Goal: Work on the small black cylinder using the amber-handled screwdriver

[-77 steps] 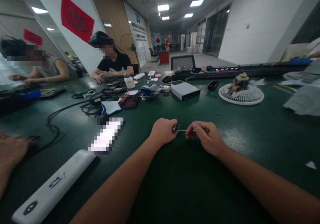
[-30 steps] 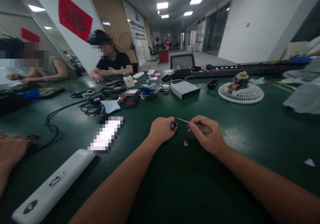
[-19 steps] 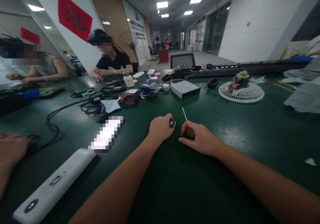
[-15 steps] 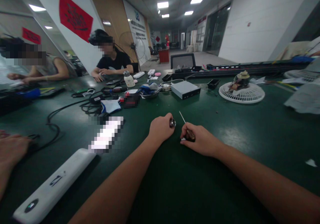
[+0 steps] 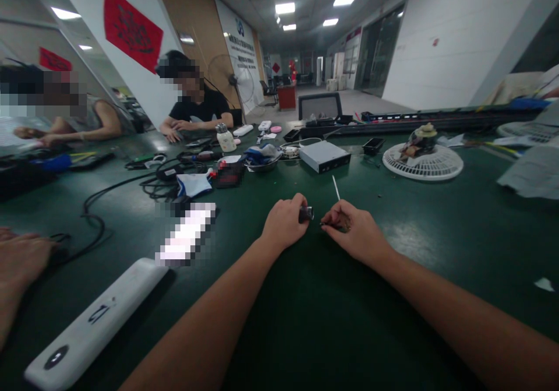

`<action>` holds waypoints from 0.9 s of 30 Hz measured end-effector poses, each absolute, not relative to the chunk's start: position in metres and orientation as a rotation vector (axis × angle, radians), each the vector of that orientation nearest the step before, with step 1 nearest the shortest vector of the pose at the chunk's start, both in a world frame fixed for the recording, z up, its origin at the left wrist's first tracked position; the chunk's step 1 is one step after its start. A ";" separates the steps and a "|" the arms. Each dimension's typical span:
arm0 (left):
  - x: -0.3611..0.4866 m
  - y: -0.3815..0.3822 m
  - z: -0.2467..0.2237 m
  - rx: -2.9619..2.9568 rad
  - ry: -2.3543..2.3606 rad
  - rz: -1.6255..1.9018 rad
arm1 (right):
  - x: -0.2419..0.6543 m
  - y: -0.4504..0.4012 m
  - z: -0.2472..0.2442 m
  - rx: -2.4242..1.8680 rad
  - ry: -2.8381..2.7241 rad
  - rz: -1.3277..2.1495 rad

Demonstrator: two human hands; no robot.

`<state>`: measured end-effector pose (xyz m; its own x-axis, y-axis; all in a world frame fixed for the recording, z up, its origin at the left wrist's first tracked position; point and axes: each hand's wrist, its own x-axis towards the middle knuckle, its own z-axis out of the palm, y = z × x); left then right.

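Observation:
My left hand (image 5: 282,223) is wrapped around a short dark cylinder with a shiny metal end (image 5: 308,212). Its bare end points right, toward my other hand; the rest is hidden in my palm. Just across a small gap, my right hand (image 5: 358,231) holds a screwdriver (image 5: 336,187), its thin shaft sticking up and away past the knuckles while the fingers cover most of the handle. Between that hand's thumb and index fingertip sits a tiny dark piece (image 5: 322,224), too small to name.
A grey-white box-shaped drive (image 5: 324,157) lies ahead, with a white fan grille (image 5: 423,161) to its right. Left are a lit phone (image 5: 187,235), a long white device (image 5: 94,324) and black cables (image 5: 94,196). Another person's hand (image 5: 26,263) rests at the left edge; two people sit beyond.
My right hand has shifted slightly up and right, with the screwdriver shaft moving farther away. In my left hand the cylinder has turned, showing more of its side.

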<state>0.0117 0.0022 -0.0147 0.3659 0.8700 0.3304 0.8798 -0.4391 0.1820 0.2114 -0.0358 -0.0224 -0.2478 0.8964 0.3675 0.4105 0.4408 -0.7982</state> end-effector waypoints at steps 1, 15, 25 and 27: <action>0.012 0.002 -0.014 -2.591 -1.623 -0.617 | 0.212 -0.035 -0.023 -1.111 -1.811 0.694; 0.010 0.001 -0.013 -2.814 -1.155 -0.672 | 0.213 -0.035 -0.019 -1.090 -1.731 0.620; 0.009 0.000 -0.012 -2.847 -1.037 -0.603 | 0.213 -0.034 -0.021 -1.139 -1.767 0.645; 0.009 0.000 -0.012 -2.853 -1.028 -0.593 | 0.213 -0.035 -0.021 -1.142 -1.788 0.652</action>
<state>0.0090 0.0004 -0.0120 0.7054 0.6040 0.3710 0.6238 -0.7775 0.0799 0.2125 -0.0346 -0.0205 -0.1794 0.8991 0.3992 0.4310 0.4366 -0.7897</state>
